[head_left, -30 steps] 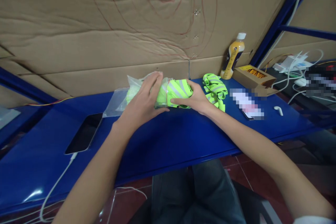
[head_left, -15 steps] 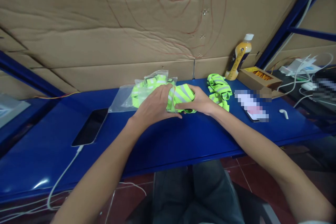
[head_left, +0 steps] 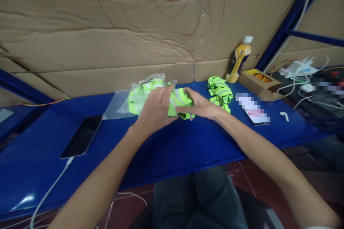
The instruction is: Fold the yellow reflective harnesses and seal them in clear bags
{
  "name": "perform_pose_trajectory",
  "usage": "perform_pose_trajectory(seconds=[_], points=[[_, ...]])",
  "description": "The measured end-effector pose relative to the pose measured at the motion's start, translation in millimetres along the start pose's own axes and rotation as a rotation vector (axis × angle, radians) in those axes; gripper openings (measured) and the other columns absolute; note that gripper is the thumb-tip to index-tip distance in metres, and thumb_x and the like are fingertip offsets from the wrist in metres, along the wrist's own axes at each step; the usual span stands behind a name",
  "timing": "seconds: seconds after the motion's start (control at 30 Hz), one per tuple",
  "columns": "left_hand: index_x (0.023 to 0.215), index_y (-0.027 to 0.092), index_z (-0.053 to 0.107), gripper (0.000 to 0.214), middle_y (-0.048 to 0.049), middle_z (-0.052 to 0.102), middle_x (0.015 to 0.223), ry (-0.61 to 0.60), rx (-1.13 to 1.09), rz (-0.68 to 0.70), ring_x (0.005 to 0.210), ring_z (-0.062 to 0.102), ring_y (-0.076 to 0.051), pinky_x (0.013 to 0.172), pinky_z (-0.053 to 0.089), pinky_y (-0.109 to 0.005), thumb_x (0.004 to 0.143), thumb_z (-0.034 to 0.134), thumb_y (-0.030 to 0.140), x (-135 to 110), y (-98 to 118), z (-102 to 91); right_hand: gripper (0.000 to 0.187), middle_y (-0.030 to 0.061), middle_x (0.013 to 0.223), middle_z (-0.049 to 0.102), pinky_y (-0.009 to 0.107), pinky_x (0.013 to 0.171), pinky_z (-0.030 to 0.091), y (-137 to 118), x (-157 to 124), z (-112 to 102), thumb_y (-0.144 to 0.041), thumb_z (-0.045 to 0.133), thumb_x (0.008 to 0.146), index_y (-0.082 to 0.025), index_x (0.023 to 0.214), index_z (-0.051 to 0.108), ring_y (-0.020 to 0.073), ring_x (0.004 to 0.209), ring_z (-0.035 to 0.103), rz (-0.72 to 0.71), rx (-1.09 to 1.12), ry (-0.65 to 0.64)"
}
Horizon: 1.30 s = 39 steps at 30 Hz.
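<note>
There is only one view, from a camera worn on the person's head. It looks forward and down over both forearms onto the blue table (head_left: 188, 146), close enough that the near edge and the lap beneath show. It faces the cardboard wall (head_left: 107, 43) behind; the far right seems to run off toward a shelf, though it is blurred there.

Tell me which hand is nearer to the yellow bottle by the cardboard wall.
Right. The right hand grips the folded vest, with only a loose vest pile between it and the bottle. The left hand holds the vest's far side.
</note>
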<state>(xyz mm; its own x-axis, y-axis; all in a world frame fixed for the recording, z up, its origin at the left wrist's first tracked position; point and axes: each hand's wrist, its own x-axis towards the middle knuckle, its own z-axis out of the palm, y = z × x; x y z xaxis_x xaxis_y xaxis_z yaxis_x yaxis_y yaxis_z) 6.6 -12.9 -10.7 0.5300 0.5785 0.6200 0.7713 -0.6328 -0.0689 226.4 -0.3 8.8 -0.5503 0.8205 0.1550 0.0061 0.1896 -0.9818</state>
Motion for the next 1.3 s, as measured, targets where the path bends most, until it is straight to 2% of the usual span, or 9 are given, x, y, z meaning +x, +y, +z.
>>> perform_pose_trajectory(seconds=[0.17,0.37,0.5,0.7,0.87,1.0,1.1,1.2,1.3], points=[[0.167,0.007,0.029,0.105,-0.0264,0.064,0.139,0.026,0.009,-0.032,0.126,0.062,-0.044,0.108,0.051,-0.058,0.085,0.08,0.05,-0.8,3.1,-0.7,0.035,-0.003,0.082,0.068,0.024,0.062,0.052,-0.8,1.6,-8.0,-0.026,0.093,0.068,-0.016,0.092,0.07,0.0121,0.07,0.061,-0.099,-0.044,-0.028],[0.168,0.004,0.033,0.076,-0.0249,0.068,0.128,-0.064,0.13,0.039,0.116,0.065,-0.04,0.1,0.049,-0.052,0.1,0.054,0.029,4.4,20.8,-3.8,0.013,-0.0039,0.073,0.065,0.023,0.058,0.047,12.3,5.9,12.2,-0.014,0.082,0.07,-0.015,0.08,0.074,0.012,0.065,0.058,-0.147,-0.256,0.034],[0.167,0.001,0.033,0.077,-0.0258,0.069,0.125,-0.052,0.146,0.068,0.112,0.066,-0.04,0.097,0.049,-0.051,0.104,0.053,0.04,5.7,15.2,-6.2,0.037,-0.0032,0.068,0.069,0.024,0.043,0.046,8.1,4.2,16.6,-0.027,0.092,0.068,-0.015,0.099,0.077,0.0124,0.051,0.058,0.015,0.018,0.019],[0.168,0.005,0.027,0.099,-0.0285,0.068,0.131,0.146,0.091,-0.077,0.118,0.066,-0.044,0.101,0.051,-0.054,0.098,0.063,0.066,4.7,0.2,-13.2,0.076,0.001,0.095,0.08,0.033,0.069,0.068,-9.5,3.1,6.0,-0.027,0.106,0.049,-0.021,0.115,0.068,0.0191,0.074,0.078,-0.057,0.318,-0.064],[0.169,0.006,0.027,0.099,-0.0243,0.07,0.127,0.098,0.116,-0.058,0.114,0.066,-0.042,0.101,0.052,-0.053,0.097,0.067,0.06,6.0,16.2,-20.9,0.049,-0.0014,0.073,0.073,0.025,0.041,0.043,4.4,6.4,15.4,-0.044,0.098,0.064,-0.019,0.094,0.068,0.0124,0.046,0.06,-0.116,0.086,0.143],[0.172,0.006,0.026,0.085,-0.0192,0.071,0.115,-0.034,0.167,-0.022,0.108,0.067,-0.038,0.097,0.052,-0.051,0.098,0.059,0.033,5.3,29.6,-21.0,0.014,-0.0059,0.054,0.05,0.024,0.051,0.03,21.3,4.1,26.0,-0.021,0.075,0.075,-0.018,0.067,0.064,0.0094,0.049,0.048,-0.23,-0.296,0.195],[0.172,0.007,0.029,0.081,-0.0164,0.072,0.108,-0.14,0.201,0.012,0.105,0.068,-0.036,0.095,0.051,-0.048,0.095,0.051,0.016,4.8,33.1,-19.9,0.018,-0.002,0.057,0.055,0.027,0.06,0.034,26.5,4.2,28.0,-0.008,0.063,0.067,-0.017,0.054,0.055,0.0121,0.059,0.054,-0.272,-0.564,0.13],[0.171,0.009,0.031,0.082,-0.0159,0.073,0.109,-0.137,0.208,-0.012,0.104,0.069,-0.035,0.094,0.051,-0.047,0.094,0.055,0.02,5.3,32.6,-20.3,0.015,-0.0036,0.055,0.051,0.027,0.06,0.033,20.3,4.5,21.1,-0.009,0.064,0.069,-0.017,0.058,0.059,0.0109,0.057,0.049,-0.277,-0.589,0.041],[0.17,0.007,0.03,0.085,-0.0206,0.072,0.121,-0.041,0.172,-0.118,0.114,0.068,-0.039,0.098,0.051,-0.05,0.095,0.061,0.033,5.8,30.7,-21.2,0.009,-0.005,0.062,0.057,0.026,0.057,0.031,7.4,1.6,12.3,-0.023,0.074,0.079,-0.017,0.086,0.077,0.0091,0.054,0.038,-0.295,-0.46,0.075]])
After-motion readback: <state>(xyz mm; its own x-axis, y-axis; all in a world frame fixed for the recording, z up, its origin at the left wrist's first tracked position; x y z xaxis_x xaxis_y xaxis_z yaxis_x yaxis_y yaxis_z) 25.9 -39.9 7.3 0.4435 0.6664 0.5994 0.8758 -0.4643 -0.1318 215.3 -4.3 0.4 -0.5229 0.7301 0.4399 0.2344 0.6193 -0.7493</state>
